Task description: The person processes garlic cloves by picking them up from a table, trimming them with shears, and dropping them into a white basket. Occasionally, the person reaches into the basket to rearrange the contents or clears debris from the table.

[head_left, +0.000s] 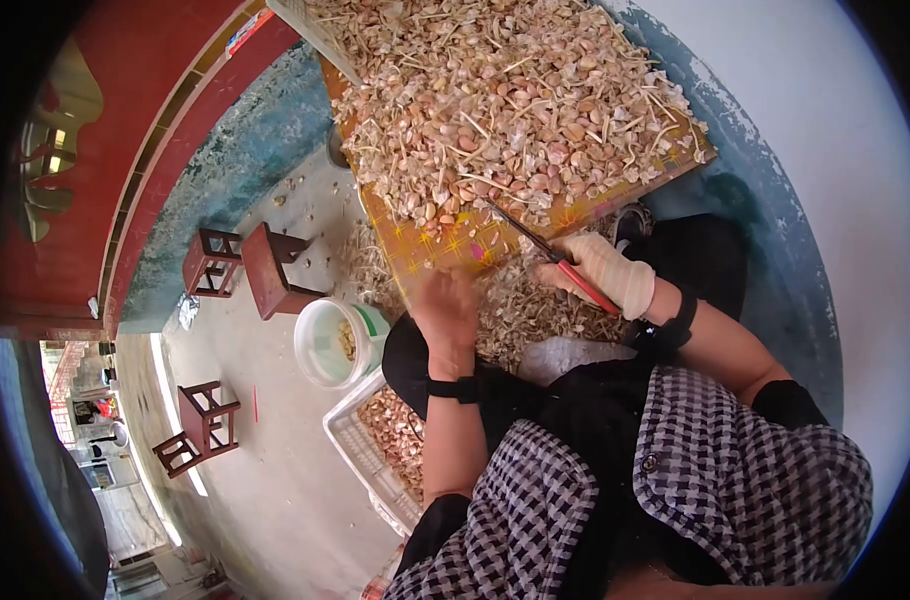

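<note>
Scissors (540,240) with dark blades and red handles are gripped in my right hand (605,272), which wears a pale fingerless glove. Their tips reach over the near edge of a heap of garlic cloves (535,110) mixed with dry skins and stalks. The heap lies on a low table with a yellow patterned top (405,240). My left hand (445,305) is at the table's near corner, left of the scissors. Motion smears its fingers, and I cannot tell what they hold. Dry skins and stalks (535,305) are piled below, between my hands.
A clear plastic bucket (320,345) with a few pale pieces inside stands left of my left arm. Beside my leg is a white crate (360,450) holding garlic cloves. Brown wooden stools (270,270) stand on the concrete floor. A blue-and-white wall (775,200) rises at the right.
</note>
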Tool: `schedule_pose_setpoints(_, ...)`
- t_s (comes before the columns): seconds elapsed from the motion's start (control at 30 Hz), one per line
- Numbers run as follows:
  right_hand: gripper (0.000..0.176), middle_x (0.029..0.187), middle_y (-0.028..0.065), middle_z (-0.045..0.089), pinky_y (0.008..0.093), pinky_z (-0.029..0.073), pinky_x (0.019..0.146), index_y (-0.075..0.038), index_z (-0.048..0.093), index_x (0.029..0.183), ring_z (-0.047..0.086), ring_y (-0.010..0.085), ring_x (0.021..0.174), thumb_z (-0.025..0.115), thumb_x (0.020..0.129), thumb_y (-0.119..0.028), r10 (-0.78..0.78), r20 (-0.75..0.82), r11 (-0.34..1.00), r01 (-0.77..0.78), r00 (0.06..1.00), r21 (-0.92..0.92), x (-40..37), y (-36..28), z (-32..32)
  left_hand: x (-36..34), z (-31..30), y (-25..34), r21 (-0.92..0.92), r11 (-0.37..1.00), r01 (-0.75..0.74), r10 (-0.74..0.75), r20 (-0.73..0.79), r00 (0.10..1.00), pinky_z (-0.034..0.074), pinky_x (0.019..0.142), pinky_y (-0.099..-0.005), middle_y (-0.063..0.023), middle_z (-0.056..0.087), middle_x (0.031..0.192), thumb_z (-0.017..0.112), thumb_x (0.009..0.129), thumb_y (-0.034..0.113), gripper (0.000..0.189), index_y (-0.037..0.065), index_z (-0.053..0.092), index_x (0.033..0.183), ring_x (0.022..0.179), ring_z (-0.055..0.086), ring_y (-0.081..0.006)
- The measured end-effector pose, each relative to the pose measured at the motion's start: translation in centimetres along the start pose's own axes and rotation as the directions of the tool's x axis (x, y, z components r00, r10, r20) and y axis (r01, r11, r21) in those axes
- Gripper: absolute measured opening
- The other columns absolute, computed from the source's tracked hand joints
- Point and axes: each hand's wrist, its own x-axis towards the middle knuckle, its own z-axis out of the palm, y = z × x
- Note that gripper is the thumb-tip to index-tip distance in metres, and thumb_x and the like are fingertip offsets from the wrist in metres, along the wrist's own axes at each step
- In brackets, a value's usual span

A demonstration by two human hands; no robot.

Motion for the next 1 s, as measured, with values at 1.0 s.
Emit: schedule_pose_setpoints(1.0, 0.025, 0.106, 0.0128, 0.064, 0.0415, 0.052, 0.085, -0.009, 0.066, 0.100, 0.063, 0.0309, 0.101, 0.067, 0.077, -0.017, -0.154, 0.162, 0.525, 0.219, 0.975, -0.822, 17.9, -3.9, 4.9, 5.4, -1.8, 0.7, 0.979, 0.003, -0.204, 0.545, 0.169, 0.821, 0.048, 0.064, -0.0460, -0.0229, 0.064, 0.082, 0.051, 0.096, 0.020, 0.020, 0.001, 0.055, 0.096, 0.075, 0.062, -0.0407)
